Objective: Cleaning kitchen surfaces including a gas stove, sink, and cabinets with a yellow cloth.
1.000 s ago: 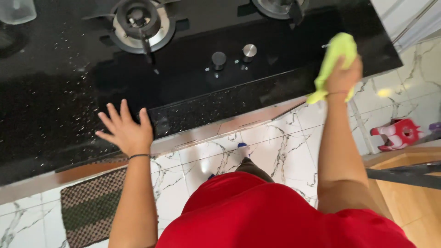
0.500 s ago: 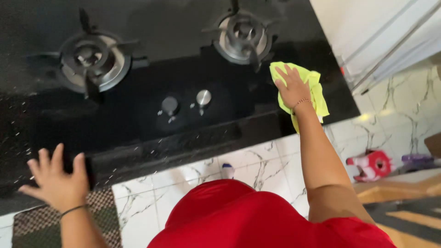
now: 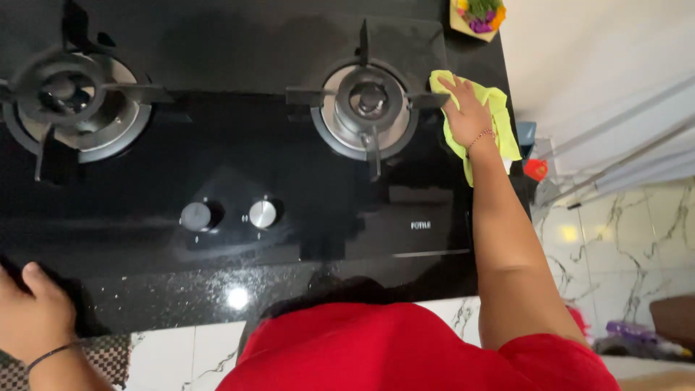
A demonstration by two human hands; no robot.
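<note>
My right hand (image 3: 467,112) presses flat on a yellow-green cloth (image 3: 499,123) lying on the black glass stove top (image 3: 239,159), just right of the right burner (image 3: 369,108). My left hand (image 3: 29,315) rests on the speckled black counter edge (image 3: 181,293) at the lower left, thumb up, holding nothing. The left burner (image 3: 76,105) sits at the far left. Two round silver knobs (image 3: 228,215) lie between the burners toward me.
A small box with colourful flowers (image 3: 478,14) stands at the counter's far right corner. The marble floor (image 3: 622,239) lies to the right. A checked mat (image 3: 101,351) shows at lower left. My red shirt (image 3: 405,351) fills the bottom.
My right hand has slid the cloth farther along the stove top, beside the right burner. The view has moved closer. My left hand has shifted down left on the counter edge.
</note>
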